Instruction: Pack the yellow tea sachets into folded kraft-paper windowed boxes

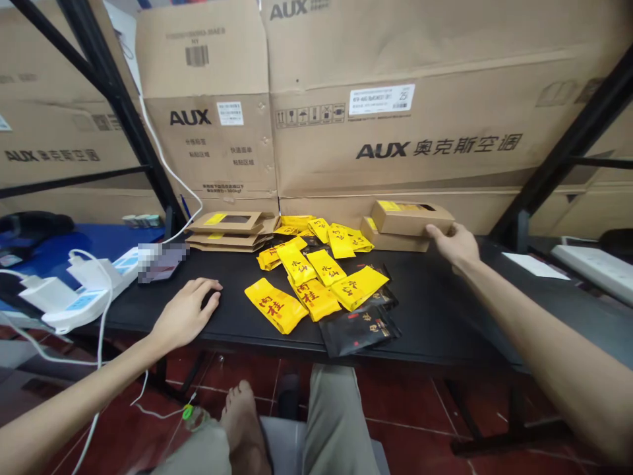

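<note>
Far left: white plastic chargers [74, 290] plug into a white power strip, their white cables trailing down past the edge of the surface. A blurred dark rectangle [161, 262] lies just to their right.

Left grip: my left grip [185, 313] is released, its fingers loosely curled and resting on the black surface [445, 310], holding nothing. It is nearest the blurred rectangle and the sachets.

Flat boxes: a stack of flat kraft-brown cardboard boxes [227, 231] with dark windows sits against the cartons at the back of the surface.

Middle: glossy yellow foil sachets [316, 270] with red characters lie scattered and overlapping. Matte black foil sachets [359, 330] lie among and below them, toward the near edge.

Right grip: my right grip [455, 244] is extended, with the thumb and fingers against the near corner of a kraft-brown cardboard box [413, 218]. I cannot tell whether it is clenched on that box.

Box: that windowed box rests tilted on a second kraft-brown box [395, 241], beside the sachets.

Far right: a white sheet of paper [534, 265] lies on the surface, well apart from my right grip.

Behind: large brown AUX cardboard cartons [395, 99] stand along the back.
</note>
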Demonstrator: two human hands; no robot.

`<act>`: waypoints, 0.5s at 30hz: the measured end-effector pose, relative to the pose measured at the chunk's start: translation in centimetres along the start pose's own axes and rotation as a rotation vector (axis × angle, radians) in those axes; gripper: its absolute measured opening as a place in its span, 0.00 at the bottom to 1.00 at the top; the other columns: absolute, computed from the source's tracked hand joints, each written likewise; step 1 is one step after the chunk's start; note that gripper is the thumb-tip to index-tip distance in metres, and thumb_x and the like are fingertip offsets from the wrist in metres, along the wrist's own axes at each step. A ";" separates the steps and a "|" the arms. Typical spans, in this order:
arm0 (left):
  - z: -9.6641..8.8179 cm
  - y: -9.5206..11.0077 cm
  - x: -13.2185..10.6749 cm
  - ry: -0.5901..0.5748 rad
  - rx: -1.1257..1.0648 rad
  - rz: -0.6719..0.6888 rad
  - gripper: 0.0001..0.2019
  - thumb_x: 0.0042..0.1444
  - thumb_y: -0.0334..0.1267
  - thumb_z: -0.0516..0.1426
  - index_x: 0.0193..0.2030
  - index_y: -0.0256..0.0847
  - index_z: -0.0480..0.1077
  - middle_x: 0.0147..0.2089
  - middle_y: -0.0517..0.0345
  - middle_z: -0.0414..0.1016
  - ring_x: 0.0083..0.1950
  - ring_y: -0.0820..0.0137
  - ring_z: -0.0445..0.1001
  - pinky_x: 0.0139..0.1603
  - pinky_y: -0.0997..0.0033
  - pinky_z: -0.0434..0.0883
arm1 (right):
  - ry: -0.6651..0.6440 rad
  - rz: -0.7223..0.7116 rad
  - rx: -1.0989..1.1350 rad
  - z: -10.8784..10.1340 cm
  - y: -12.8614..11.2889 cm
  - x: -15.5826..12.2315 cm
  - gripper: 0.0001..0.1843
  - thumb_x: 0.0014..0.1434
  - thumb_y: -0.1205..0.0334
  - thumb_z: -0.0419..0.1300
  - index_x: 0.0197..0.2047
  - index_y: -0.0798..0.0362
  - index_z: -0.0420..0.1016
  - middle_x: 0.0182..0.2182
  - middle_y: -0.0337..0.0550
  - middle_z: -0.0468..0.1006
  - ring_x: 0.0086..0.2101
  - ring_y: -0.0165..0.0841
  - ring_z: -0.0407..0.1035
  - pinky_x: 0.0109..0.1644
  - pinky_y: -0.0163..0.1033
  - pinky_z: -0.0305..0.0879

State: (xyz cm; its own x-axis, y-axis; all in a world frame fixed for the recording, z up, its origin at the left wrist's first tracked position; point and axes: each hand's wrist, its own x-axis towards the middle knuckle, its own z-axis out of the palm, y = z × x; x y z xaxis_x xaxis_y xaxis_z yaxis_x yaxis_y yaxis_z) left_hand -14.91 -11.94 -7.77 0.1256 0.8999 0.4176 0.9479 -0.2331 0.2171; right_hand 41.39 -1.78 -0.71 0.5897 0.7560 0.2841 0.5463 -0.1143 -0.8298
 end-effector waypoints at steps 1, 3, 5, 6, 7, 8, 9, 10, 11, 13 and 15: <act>0.0 0.0 0.1 0.001 0.001 0.002 0.18 0.67 0.50 0.49 0.47 0.45 0.76 0.54 0.47 0.83 0.59 0.53 0.79 0.62 0.49 0.75 | -0.027 -0.017 -0.009 0.0 0.5 -0.2 0.24 0.59 0.45 0.67 0.50 0.54 0.73 0.56 0.65 0.78 0.58 0.49 0.72 0.66 0.53 0.62; 0.0 -0.1 0.2 0.006 0.002 0.008 0.17 0.67 0.50 0.49 0.46 0.45 0.76 0.53 0.47 0.84 0.57 0.52 0.80 0.61 0.48 0.75 | -0.044 -0.050 -0.032 0.1 1.3 -0.5 0.25 0.60 0.44 0.64 0.53 0.54 0.73 0.58 0.67 0.77 0.57 0.49 0.72 0.64 0.52 0.62; 0.0 -0.2 0.2 0.012 0.003 0.013 0.17 0.67 0.50 0.49 0.46 0.45 0.76 0.53 0.48 0.84 0.57 0.52 0.80 0.60 0.48 0.76 | -0.047 -0.087 -0.054 0.4 1.5 -0.8 0.26 0.62 0.45 0.62 0.56 0.54 0.73 0.60 0.68 0.75 0.55 0.47 0.73 0.64 0.51 0.61; 0.0 -0.2 0.2 0.015 0.003 0.014 0.17 0.67 0.50 0.50 0.46 0.45 0.76 0.53 0.48 0.84 0.57 0.52 0.80 0.60 0.48 0.76 | -0.053 -0.106 -0.064 0.5 1.4 -0.9 0.26 0.63 0.46 0.61 0.58 0.54 0.72 0.60 0.68 0.75 0.55 0.46 0.73 0.63 0.50 0.61; 0.0 -0.3 0.2 0.016 0.003 0.016 0.17 0.67 0.49 0.50 0.45 0.45 0.76 0.53 0.48 0.84 0.58 0.52 0.80 0.60 0.48 0.76 | -0.063 -0.123 -0.073 0.7 1.3 -0.9 0.26 0.64 0.47 0.60 0.59 0.54 0.72 0.61 0.67 0.75 0.54 0.45 0.73 0.62 0.49 0.61; 0.0 -0.3 0.2 0.016 0.001 0.015 0.16 0.67 0.49 0.50 0.45 0.46 0.76 0.53 0.48 0.84 0.58 0.52 0.80 0.59 0.49 0.76 | -0.082 -0.138 -0.083 0.8 1.1 -1.0 0.26 0.64 0.47 0.60 0.60 0.53 0.72 0.60 0.66 0.75 0.53 0.45 0.74 0.61 0.48 0.62; 0.0 -0.3 0.2 0.018 -0.002 0.014 0.16 0.67 0.49 0.50 0.44 0.46 0.76 0.53 0.48 0.84 0.58 0.52 0.80 0.59 0.49 0.76 | -0.101 -0.148 -0.093 0.9 1.0 -1.0 0.27 0.65 0.47 0.60 0.61 0.53 0.72 0.60 0.66 0.76 0.53 0.44 0.74 0.60 0.48 0.63; 0.1 -0.4 0.2 0.023 -0.007 0.012 0.16 0.68 0.50 0.50 0.44 0.46 0.76 0.53 0.49 0.84 0.57 0.52 0.81 0.59 0.49 0.76 | -0.118 -0.155 -0.104 1.1 0.8 -1.0 0.28 0.65 0.47 0.59 0.62 0.53 0.72 0.59 0.66 0.76 0.52 0.44 0.74 0.60 0.48 0.63; 0.1 -0.4 0.1 0.030 -0.012 0.012 0.16 0.68 0.50 0.50 0.43 0.47 0.76 0.53 0.49 0.85 0.57 0.52 0.82 0.58 0.50 0.76 | -0.128 -0.159 -0.113 1.2 0.7 -1.1 0.29 0.65 0.47 0.59 0.64 0.53 0.72 0.60 0.66 0.76 0.53 0.45 0.74 0.60 0.48 0.64; 0.2 -0.5 -0.1 0.059 -0.020 0.030 0.15 0.69 0.50 0.51 0.42 0.47 0.76 0.52 0.51 0.86 0.54 0.54 0.83 0.56 0.52 0.77 | -0.132 -0.162 -0.128 1.4 0.8 -1.2 0.32 0.66 0.46 0.58 0.67 0.55 0.70 0.61 0.67 0.75 0.54 0.46 0.75 0.60 0.48 0.64; 0.3 -0.6 -0.3 0.116 -0.013 0.084 0.14 0.69 0.48 0.52 0.41 0.47 0.76 0.49 0.52 0.87 0.51 0.55 0.84 0.55 0.53 0.77 | -0.086 -0.181 -0.150 1.5 1.2 -1.4 0.35 0.67 0.46 0.57 0.69 0.59 0.67 0.61 0.70 0.75 0.54 0.46 0.76 0.58 0.48 0.66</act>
State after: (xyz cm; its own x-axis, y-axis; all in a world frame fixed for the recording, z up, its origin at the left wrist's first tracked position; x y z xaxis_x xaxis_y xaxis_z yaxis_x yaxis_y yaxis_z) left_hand -15.47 -11.94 -8.24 0.1688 0.8284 0.5341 0.9315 -0.3112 0.1883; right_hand 40.30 -2.02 -2.86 0.4254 0.8240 0.3742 0.7240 -0.0618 -0.6870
